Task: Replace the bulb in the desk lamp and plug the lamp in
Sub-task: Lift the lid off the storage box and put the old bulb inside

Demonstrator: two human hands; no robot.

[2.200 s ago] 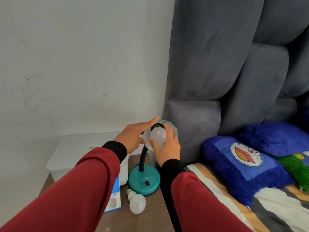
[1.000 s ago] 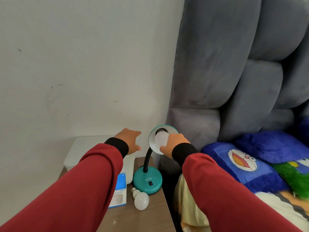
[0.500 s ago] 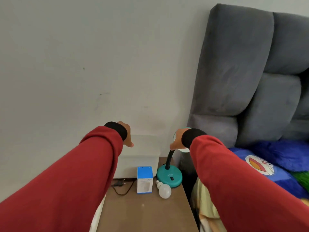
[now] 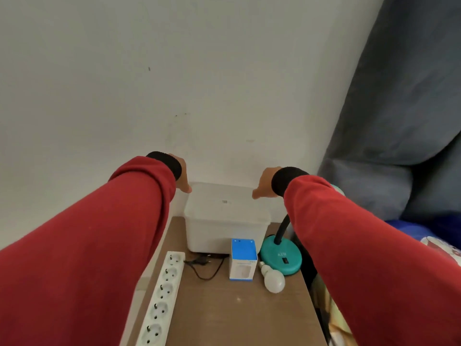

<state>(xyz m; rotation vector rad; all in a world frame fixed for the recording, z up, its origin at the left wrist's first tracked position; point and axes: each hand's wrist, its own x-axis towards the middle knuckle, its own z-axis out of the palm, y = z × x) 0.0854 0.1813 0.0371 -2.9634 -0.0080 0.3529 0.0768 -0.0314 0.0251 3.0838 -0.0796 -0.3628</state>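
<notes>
The teal desk lamp's base stands at the right of the wooden nightstand, its black neck rising behind my right sleeve. The sleeve hides the shade except a teal sliver. A loose white bulb lies in front of the base, beside a blue and white bulb box. The lamp's black plug and cord lie unplugged next to a white power strip. My left hand and right hand hover over a white plastic box, thumbs out, holding nothing; cuffs hide most fingers.
The white lidded plastic box stands at the back of the nightstand against the wall. A grey padded headboard rises on the right. Bedding with a blue cartoon pillow lies right of the table.
My right hand has let go of the bulb in the lamp shade and moved left. The view has pulled back and swung left, bringing the power strip and plug into sight.
</notes>
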